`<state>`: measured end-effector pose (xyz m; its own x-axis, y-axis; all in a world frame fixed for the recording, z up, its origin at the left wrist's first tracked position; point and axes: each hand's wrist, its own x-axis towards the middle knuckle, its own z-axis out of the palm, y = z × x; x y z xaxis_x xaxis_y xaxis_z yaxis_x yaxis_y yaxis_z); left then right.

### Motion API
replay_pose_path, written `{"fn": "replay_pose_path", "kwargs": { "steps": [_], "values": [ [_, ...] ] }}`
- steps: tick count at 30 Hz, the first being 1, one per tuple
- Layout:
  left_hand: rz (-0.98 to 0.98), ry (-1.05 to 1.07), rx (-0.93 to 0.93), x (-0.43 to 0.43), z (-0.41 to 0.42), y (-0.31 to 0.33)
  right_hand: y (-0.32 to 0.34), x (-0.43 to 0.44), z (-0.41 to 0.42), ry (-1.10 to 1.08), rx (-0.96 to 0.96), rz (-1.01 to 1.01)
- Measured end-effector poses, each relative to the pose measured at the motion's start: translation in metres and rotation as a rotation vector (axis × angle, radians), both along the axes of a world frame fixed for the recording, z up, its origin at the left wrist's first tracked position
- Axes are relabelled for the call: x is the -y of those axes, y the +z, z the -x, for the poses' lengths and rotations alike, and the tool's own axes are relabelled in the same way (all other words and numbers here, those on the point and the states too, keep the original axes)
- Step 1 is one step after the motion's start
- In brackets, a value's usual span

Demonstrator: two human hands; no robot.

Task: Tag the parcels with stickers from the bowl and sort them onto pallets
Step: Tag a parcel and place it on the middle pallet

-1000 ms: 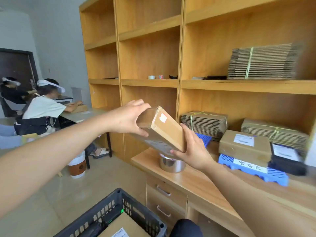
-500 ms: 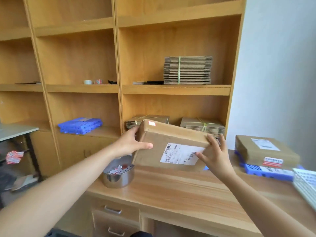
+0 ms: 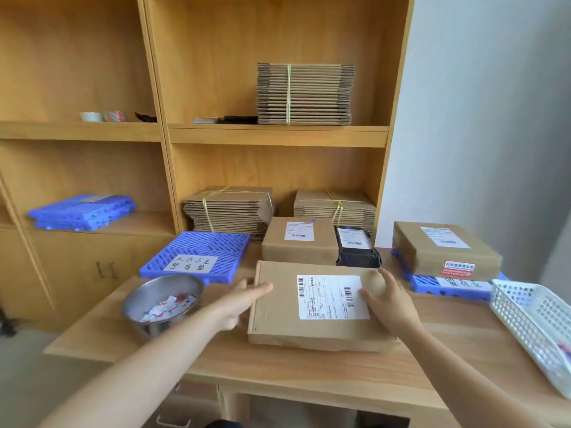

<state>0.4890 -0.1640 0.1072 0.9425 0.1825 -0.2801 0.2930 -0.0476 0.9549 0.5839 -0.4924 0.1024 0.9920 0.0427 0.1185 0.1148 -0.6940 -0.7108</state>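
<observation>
Two hands on parcel (image 3: 278, 316): left hand (image 3: 236, 304) grips its edge, right hand (image 3: 391, 304) lies flat on top. Pin it; left hand fetches a sticker (image 3: 163, 308) from bowl (image 3: 140, 299) alongside.

We note: flat brown cardboard parcel (image 3: 278, 313) matt, slightly rough, with smooth white paper label (image 3: 332, 296). Round steel bowl (image 3: 160, 288) brushed metal, dull sheen. Blue slotted plastic pallet (image 3: 197, 247) smooth, faintly glossy. Black plastic mailer bag (image 3: 358, 257) shiny, wrinkled. White plastic mesh basket (image 3: 531, 316) smooth. Light wooden table (image 3: 309, 369) grained, satin. We see tied corrugated cardboard stacks (image 3: 304, 94) rough-edged.
</observation>
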Motion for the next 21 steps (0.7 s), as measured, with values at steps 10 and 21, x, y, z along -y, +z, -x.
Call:
{"fn": "replay_pose_path", "kwargs": {
  "steps": [10,21],
  "values": [
    [-0.638,-0.072,-0.019,-0.007,0.022,-0.023,-0.023,-0.015,-0.024,0.136,-0.302,0.270],
    [-1.367,-0.190,0.283,-0.006,0.050,-0.037,-0.011,-0.012,-0.001,0.188,-0.111,0.500]
  ]
}}
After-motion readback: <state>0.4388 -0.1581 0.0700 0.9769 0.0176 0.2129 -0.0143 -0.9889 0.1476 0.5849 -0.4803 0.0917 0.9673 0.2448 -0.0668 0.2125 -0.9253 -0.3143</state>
